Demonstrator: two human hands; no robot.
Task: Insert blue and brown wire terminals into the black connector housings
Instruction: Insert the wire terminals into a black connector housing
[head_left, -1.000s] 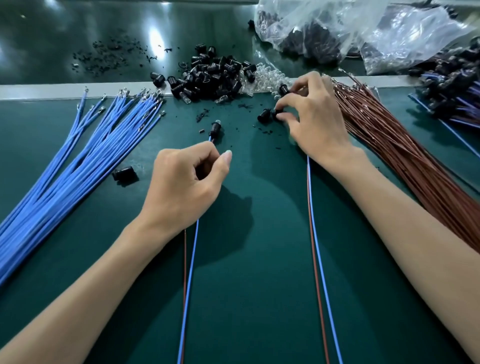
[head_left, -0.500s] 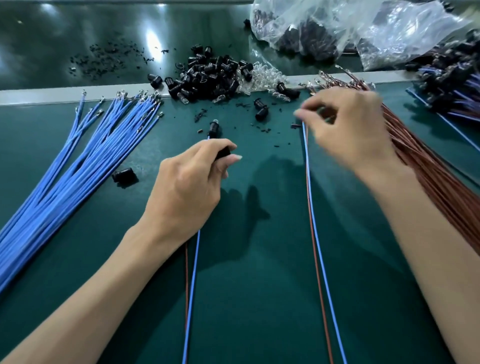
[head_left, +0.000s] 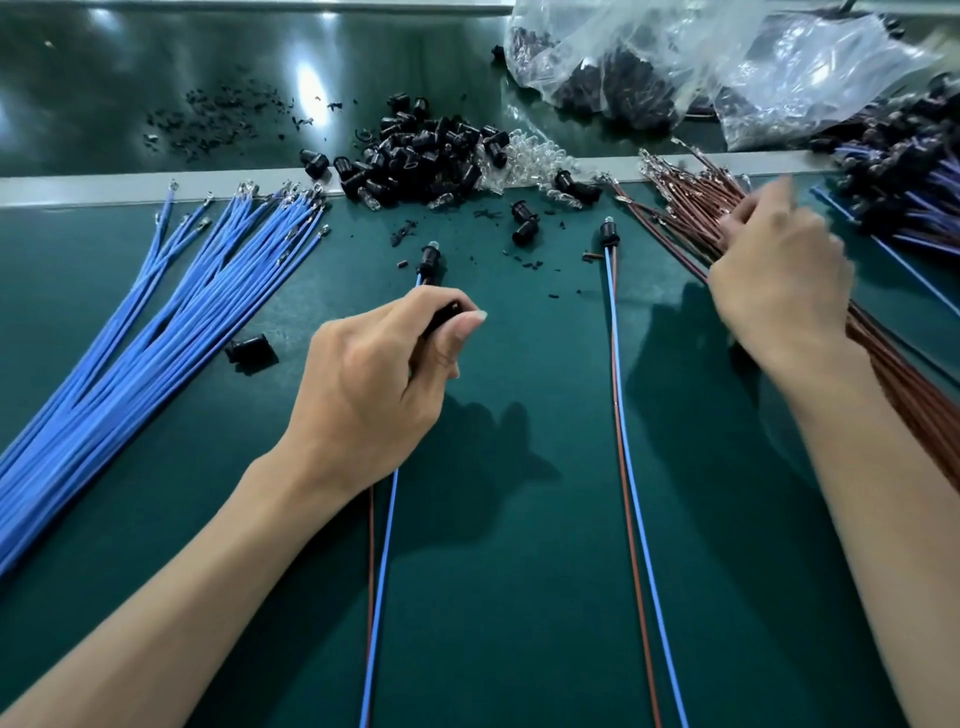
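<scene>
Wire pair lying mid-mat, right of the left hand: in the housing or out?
In. Blue wire and brown wire both run into the rear of the black housing; seating depth cannot be told.

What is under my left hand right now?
A black connector housing shows between the thumb and fingers of the left hand, and a blue wire and brown wire run out below the wrist. The hand hides the rest.
</scene>
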